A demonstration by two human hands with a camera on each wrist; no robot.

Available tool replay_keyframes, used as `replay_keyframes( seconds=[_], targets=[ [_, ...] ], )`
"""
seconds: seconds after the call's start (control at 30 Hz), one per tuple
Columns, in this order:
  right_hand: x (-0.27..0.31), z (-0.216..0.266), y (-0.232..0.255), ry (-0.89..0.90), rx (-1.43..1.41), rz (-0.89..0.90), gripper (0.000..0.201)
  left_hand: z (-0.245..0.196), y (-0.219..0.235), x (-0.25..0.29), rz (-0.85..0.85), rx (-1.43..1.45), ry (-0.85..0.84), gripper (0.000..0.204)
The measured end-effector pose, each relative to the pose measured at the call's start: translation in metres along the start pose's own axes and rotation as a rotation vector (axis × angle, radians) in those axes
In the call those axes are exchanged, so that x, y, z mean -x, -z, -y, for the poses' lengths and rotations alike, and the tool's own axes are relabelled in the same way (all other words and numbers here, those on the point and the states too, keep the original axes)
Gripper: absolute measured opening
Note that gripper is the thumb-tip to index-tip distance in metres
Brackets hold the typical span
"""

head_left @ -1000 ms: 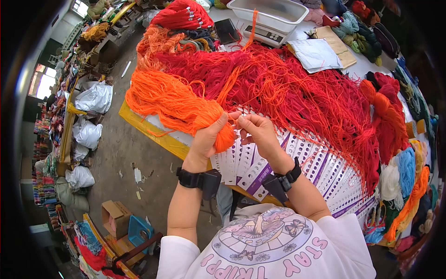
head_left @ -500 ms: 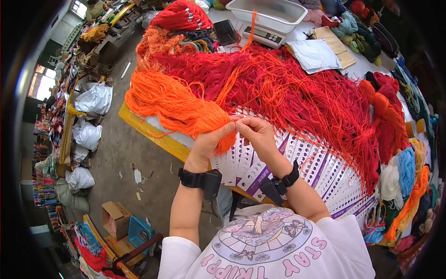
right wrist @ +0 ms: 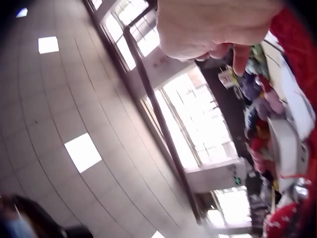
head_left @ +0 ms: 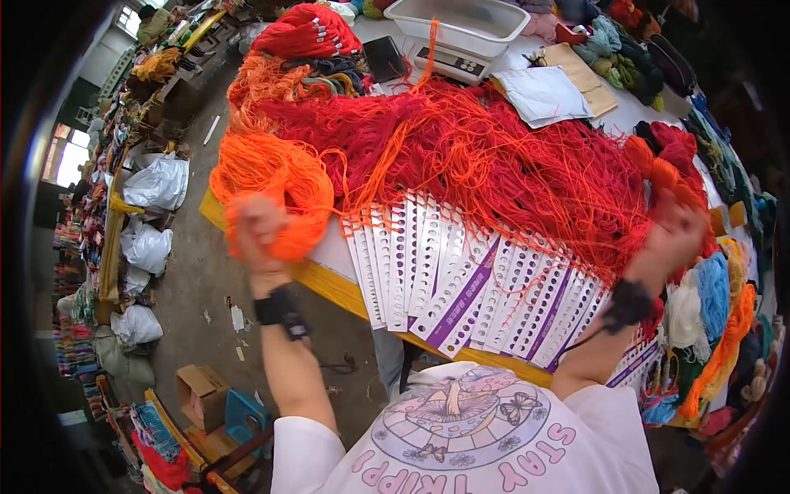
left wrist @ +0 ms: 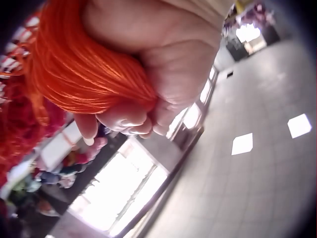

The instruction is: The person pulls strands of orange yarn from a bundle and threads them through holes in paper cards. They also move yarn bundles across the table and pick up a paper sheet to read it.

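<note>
My left hand [head_left: 262, 230] grips the end of a bright orange yarn skein [head_left: 267, 169] at the left of the table. In the left wrist view the orange strands [left wrist: 94, 69] run through the palm, with the fingers [left wrist: 124, 115] curled round them. Far out on the right, my right hand [head_left: 671, 243] is blurred over the red yarn's end. The right wrist view shows its fingers [right wrist: 241, 59] bent, but I cannot tell whether they hold a thread. Between the hands lies a wide heap of red yarn [head_left: 494, 165], fastened along a fan of punched white and purple cards [head_left: 428, 255].
A scale with a white tray [head_left: 461, 29], a dark phone-like slab [head_left: 384, 59] and papers [head_left: 543, 95] stand behind the heap. Blue yarn [head_left: 714, 296] and other skeins hang at the right edge. Yellow edging [head_left: 329, 288] runs along the table's front.
The hands were together at the skein's end, right fingertips pinching there. Now they are far apart: the left has moved left with the skein's end, the right has swung far right.
</note>
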State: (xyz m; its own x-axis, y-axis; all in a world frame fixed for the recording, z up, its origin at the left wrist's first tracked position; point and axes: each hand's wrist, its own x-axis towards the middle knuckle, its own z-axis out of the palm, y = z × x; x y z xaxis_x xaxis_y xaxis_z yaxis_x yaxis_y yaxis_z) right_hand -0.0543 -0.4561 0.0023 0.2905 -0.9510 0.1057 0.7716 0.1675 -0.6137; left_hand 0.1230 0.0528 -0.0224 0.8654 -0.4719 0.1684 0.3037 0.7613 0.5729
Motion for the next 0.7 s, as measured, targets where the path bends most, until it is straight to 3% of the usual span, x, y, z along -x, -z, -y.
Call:
replay_keyframes(
  seconds=[0.03, 0.07, 0.1, 0.13, 0.17, 0.2, 0.27, 0.3, 0.37, 0.47, 0.5, 0.6, 0.7],
  targets=[
    [0.049, -0.029, -0.028, -0.102, 0.225, 0.146, 0.006, 0.027, -0.010, -0.009, -0.021, -0.013, 0.177, 0.022],
    [0.097, -0.058, -0.056, -0.170, 0.459, 0.316, 0.009, 0.063, -0.030, -0.011, -0.212, -0.144, 0.221, 0.018],
    [0.120, -0.099, -0.043, -0.525, 0.436, 0.578, 0.016, 0.090, -0.031, -0.015, -0.460, -0.292, 0.455, 0.016],
    [0.151, -0.115, -0.052, -0.831, 0.519, 0.753, 0.017, 0.111, -0.041, -0.015, -0.341, -0.308, 0.537, 0.020],
    [0.178, -0.133, -0.052, -0.973, 0.470, 0.853, 0.018, 0.128, -0.039, -0.015, -0.269, -0.461, 0.554, 0.018],
    [0.194, -0.147, -0.047, -1.076, 0.406, 0.974, 0.021, 0.144, -0.032, -0.010, -0.312, -0.450, 0.512, 0.015],
    [0.203, -0.151, -0.046, -1.103, 0.413, 1.037, 0.022, 0.150, -0.020, -0.010, -0.192, -0.244, 0.556, 0.012],
    [0.205, -0.153, -0.046, -1.115, 0.418, 1.069, 0.023, 0.151, -0.014, -0.010, -0.238, -0.274, 0.550, 0.010],
    [0.206, -0.156, -0.048, -0.930, 0.685, 1.090, 0.021, 0.150, -0.016, -0.009, -0.329, -0.328, 0.545, 0.011],
    [0.205, -0.172, -0.041, -0.572, 0.983, 1.165, 0.018, 0.152, -0.023, -0.013, -0.594, -0.802, 0.491, 0.014],
    [0.204, -0.178, -0.037, -0.436, 1.062, 1.192, 0.017, 0.162, -0.004, -0.010, -0.590, -0.968, 0.433, 0.026],
    [0.207, -0.182, -0.033, -0.394, 1.021, 1.044, 0.017, 0.160, -0.010, -0.015, -0.548, -1.350, 0.532, 0.037],
    [0.205, -0.176, -0.038, -0.447, 1.060, 1.031, 0.018, 0.173, 0.002, -0.019, -0.319, -1.656, 0.358, 0.030]
  ],
)
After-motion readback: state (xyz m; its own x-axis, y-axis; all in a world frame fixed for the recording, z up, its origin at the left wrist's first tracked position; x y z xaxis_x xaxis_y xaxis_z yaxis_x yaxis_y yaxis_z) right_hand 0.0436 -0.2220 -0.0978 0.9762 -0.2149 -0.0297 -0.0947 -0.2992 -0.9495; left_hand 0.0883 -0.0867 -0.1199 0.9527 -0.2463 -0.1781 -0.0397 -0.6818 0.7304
